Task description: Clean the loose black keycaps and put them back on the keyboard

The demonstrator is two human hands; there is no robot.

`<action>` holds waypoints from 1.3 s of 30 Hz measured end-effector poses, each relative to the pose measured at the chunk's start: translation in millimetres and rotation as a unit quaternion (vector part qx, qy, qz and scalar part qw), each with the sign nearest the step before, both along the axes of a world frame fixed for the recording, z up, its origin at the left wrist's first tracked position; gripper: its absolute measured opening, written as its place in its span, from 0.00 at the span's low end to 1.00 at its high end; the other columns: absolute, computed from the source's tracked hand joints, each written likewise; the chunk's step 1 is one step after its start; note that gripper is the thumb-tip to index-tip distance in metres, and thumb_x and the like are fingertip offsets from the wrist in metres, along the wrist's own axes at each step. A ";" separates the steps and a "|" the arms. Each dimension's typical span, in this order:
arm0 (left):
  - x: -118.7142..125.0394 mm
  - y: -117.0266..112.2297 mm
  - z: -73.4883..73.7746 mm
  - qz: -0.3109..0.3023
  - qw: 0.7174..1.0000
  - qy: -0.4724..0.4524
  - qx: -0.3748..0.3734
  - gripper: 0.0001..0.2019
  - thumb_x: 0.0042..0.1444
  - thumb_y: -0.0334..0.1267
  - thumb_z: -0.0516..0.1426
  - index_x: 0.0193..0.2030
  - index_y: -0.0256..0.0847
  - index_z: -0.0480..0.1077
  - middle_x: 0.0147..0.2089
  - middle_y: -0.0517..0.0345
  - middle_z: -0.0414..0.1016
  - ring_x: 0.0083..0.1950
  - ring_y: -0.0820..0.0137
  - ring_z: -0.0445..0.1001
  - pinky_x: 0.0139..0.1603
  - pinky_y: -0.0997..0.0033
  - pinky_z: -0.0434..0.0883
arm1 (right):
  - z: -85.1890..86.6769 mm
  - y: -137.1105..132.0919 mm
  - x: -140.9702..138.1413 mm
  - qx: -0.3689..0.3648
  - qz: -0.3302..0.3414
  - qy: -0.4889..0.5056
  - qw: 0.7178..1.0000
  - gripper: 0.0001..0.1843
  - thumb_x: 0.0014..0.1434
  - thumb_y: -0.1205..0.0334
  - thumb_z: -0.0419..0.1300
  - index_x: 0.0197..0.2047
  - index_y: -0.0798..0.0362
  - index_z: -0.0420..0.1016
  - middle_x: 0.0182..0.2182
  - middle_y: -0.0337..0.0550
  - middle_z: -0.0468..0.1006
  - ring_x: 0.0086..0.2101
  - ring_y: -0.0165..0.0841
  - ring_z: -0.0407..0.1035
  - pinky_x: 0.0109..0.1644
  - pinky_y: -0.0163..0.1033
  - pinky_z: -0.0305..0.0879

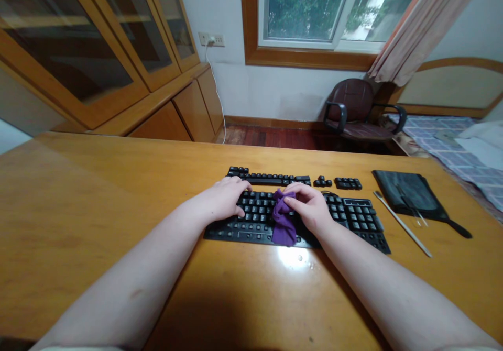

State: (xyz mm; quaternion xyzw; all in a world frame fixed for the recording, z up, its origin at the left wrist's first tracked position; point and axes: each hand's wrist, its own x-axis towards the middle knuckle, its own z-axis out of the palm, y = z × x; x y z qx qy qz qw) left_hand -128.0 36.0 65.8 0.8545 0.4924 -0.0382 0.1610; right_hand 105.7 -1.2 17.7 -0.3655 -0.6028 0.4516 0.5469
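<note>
A black keyboard (pixel 228 232) lies on the wooden desk in front of me, with its lowest rows showing no keycaps. My left hand (pixel 225 199) rests on its left end, thumb and fingers apart, touching the keys. Pinched in my right hand (pixel 310 207) is a purple cloth (pixel 284 230), which hangs down across the middle of the keyboard. Removed keycaps (pixel 275 179) are lined up behind the keyboard, the space bar among them. Two smaller groups, the arrow keycaps (pixel 322 182) and more keycaps (pixel 348 183), sit farther right.
At the right lie a black pouch (pixel 408 186) with a strap, a thin wire tool (pixel 412 204) on it, and a white-handled brush (pixel 404 226). Small droplets (pixel 300 258) dot the desk (pixel 98 225). Beyond are a cabinet (pixel 153 107) and an armchair (pixel 351 102).
</note>
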 end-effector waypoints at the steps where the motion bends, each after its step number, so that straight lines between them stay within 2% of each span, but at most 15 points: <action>1: 0.6 -0.4 -1.2 0.008 1.000 -0.001 -0.002 0.32 0.40 0.38 0.65 0.55 0.43 0.65 0.55 0.48 0.68 0.57 0.56 0.64 0.55 0.62 0.63 | -0.1 0.0 -0.1 0.000 0.001 0.001 1.000 0.02 0.50 0.64 0.65 0.31 0.50 0.76 0.31 0.40 0.76 0.35 0.32 0.70 0.41 0.39 0.65; 4: 2.8 -1.5 -2.9 0.017 1.000 0.005 -0.024 0.36 0.41 0.38 0.65 0.60 0.42 0.60 0.59 0.46 0.64 0.59 0.55 0.63 0.57 0.60 0.62 | -0.9 0.2 -0.2 -0.001 0.002 0.006 1.000 0.02 0.50 0.63 0.65 0.31 0.50 0.76 0.31 0.40 0.76 0.34 0.32 0.70 0.41 0.39 0.65; 8: 5.4 -1.6 -3.7 0.007 0.999 0.023 -0.034 0.38 0.42 0.35 0.64 0.62 0.44 0.57 0.59 0.47 0.65 0.60 0.54 0.63 0.57 0.60 0.62 | -2.4 0.2 -0.3 -0.002 0.000 0.002 1.000 0.03 0.50 0.63 0.65 0.31 0.50 0.76 0.31 0.40 0.76 0.35 0.32 0.70 0.41 0.39 0.65; 12: 4.5 -1.4 -5.6 -0.011 0.999 0.021 -0.028 0.38 0.41 0.32 0.64 0.62 0.43 0.58 0.58 0.47 0.66 0.59 0.54 0.64 0.56 0.60 0.63 | -2.7 -0.1 -0.4 -0.005 0.000 0.004 1.000 0.03 0.50 0.62 0.65 0.30 0.50 0.76 0.31 0.41 0.76 0.35 0.33 0.70 0.41 0.40 0.66; 15: -1.0 -0.4 -3.5 -0.027 0.999 0.001 -0.031 0.36 0.41 0.34 0.65 0.60 0.44 0.61 0.58 0.49 0.67 0.58 0.55 0.64 0.57 0.61 0.64 | -2.6 0.2 -0.3 -0.012 -0.001 0.006 1.000 0.03 0.50 0.62 0.65 0.30 0.50 0.76 0.31 0.41 0.76 0.35 0.33 0.70 0.41 0.40 0.66; 17: -6.5 3.2 0.6 -0.046 0.998 -0.030 -0.021 0.31 0.43 0.37 0.63 0.57 0.45 0.64 0.57 0.51 0.68 0.57 0.58 0.66 0.57 0.63 0.63 | -2.4 0.6 -0.6 -0.018 -0.003 0.009 1.000 0.04 0.49 0.61 0.65 0.30 0.51 0.76 0.31 0.41 0.76 0.34 0.32 0.70 0.40 0.39 0.66; 19: -11.7 12.0 4.6 -0.044 0.996 -0.070 0.018 0.23 0.49 0.40 0.59 0.54 0.43 0.68 0.54 0.52 0.70 0.55 0.61 0.68 0.57 0.65 0.63 | -1.7 0.6 -1.2 -0.025 -0.006 0.017 1.000 0.04 0.49 0.60 0.66 0.29 0.51 0.76 0.30 0.41 0.75 0.33 0.32 0.70 0.38 0.39 0.66; 21: -14.9 27.0 5.3 -0.008 0.992 -0.094 0.080 0.16 0.55 0.40 0.54 0.49 0.41 0.72 0.50 0.52 0.74 0.52 0.63 0.70 0.56 0.65 0.64 | -0.8 0.2 -2.2 -0.032 -0.007 0.023 0.999 0.05 0.48 0.60 0.66 0.29 0.51 0.76 0.30 0.41 0.75 0.32 0.32 0.70 0.37 0.38 0.67; 24: -14.3 57.8 -2.8 0.042 0.987 -0.065 0.143 0.14 0.56 0.39 0.51 0.43 0.40 0.75 0.46 0.51 0.76 0.50 0.61 0.71 0.54 0.64 0.65 | 0.2 -0.6 -3.6 -0.038 -0.008 0.025 0.999 0.06 0.48 0.58 0.66 0.28 0.51 0.76 0.29 0.40 0.75 0.31 0.32 0.69 0.36 0.38 0.67; 29: -4.8 97.3 -23.3 0.064 0.991 0.012 0.121 0.16 0.57 0.38 0.49 0.45 0.43 0.76 0.49 0.53 0.76 0.51 0.63 0.71 0.54 0.66 0.64 | -1.2 -0.5 -3.6 -0.054 -0.008 0.031 0.998 0.06 0.47 0.59 0.66 0.28 0.51 0.76 0.29 0.40 0.75 0.31 0.32 0.69 0.36 0.38 0.66; 33: 1.3 102.5 -28.7 0.052 0.992 0.031 0.110 0.15 0.55 0.42 0.51 0.44 0.45 0.76 0.48 0.51 0.77 0.50 0.60 0.71 0.52 0.63 0.65 | -4.1 0.5 -2.8 -0.068 -0.004 0.031 0.997 0.05 0.48 0.60 0.66 0.29 0.51 0.76 0.30 0.41 0.75 0.32 0.32 0.69 0.38 0.38 0.66; 39: 7.1 102.4 -29.9 0.052 0.993 0.052 0.095 0.14 0.54 0.42 0.52 0.40 0.45 0.78 0.46 0.52 0.78 0.49 0.60 0.72 0.50 0.66 0.66 | -7.0 0.7 -3.1 -0.071 0.000 0.030 0.997 0.06 0.47 0.59 0.66 0.29 0.51 0.76 0.30 0.41 0.76 0.32 0.32 0.69 0.37 0.39 0.66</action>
